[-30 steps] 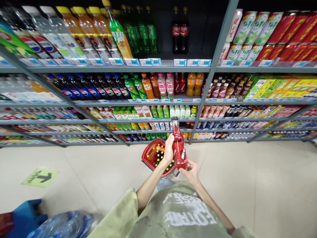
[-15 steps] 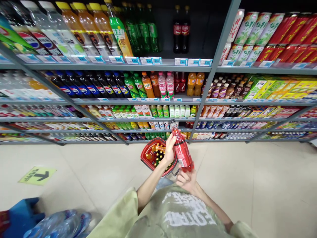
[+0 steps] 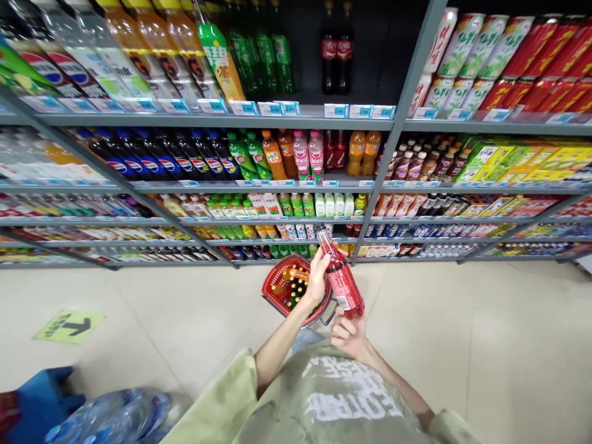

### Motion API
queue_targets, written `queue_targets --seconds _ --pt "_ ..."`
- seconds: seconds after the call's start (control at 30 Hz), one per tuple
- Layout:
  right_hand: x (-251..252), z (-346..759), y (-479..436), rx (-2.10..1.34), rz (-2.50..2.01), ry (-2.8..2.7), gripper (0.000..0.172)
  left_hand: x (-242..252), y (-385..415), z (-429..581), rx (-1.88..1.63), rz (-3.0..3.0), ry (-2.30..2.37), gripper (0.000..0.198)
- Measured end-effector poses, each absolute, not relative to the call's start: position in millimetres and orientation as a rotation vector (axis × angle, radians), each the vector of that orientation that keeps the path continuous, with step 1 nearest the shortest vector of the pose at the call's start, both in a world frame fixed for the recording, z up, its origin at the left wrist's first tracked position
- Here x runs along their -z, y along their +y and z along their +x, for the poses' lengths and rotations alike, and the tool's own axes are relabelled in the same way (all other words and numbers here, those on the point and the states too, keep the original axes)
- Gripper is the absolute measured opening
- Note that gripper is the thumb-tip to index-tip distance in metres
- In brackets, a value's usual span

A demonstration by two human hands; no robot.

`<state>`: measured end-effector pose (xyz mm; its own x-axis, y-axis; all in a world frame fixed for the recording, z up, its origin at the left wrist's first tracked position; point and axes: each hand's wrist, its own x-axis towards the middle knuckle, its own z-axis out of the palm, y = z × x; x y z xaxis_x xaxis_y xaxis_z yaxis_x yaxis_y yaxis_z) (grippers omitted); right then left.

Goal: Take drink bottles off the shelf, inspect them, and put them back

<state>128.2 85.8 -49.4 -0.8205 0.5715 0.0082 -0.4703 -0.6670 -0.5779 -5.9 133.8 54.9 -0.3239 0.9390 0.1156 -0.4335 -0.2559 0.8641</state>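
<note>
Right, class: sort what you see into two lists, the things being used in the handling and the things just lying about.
Being used:
- red bottle
- left hand, around its upper part
- right hand, at its base
- probably the red basket, near the left hand

Just lying about:
- stocked shelves
- arrow sign
- large clear bottles
- blue object

Yellow arrow sticker (image 3: 69, 326) on pale floor (image 3: 185, 308), red cans (image 3: 540, 49) on shelf (image 3: 499, 128).
</note>
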Motion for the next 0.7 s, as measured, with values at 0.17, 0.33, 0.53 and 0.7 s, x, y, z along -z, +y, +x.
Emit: queue_targets --seconds 0.17,0.33,0.53,0.7 --pt "43 129 87 -2.425 -0.259 -0.737 0.087 -57 134 -4 -1.766 0.808 0.902 0.048" --pt "38 127 90 -2.406 -0.464 -0.714 0.069 -58 134 -4 -1.809 0.820 0.890 0.044" --pt "42 124 95 -2.288 -0.524 -0.923 0.079 -59 133 -8 -1.817 0.718 0.929 0.044" --pt "41 128 97 -2.170 -0.555 -0.941 0.083 -61 134 -11 -1.825 0.663 0.934 0.040"
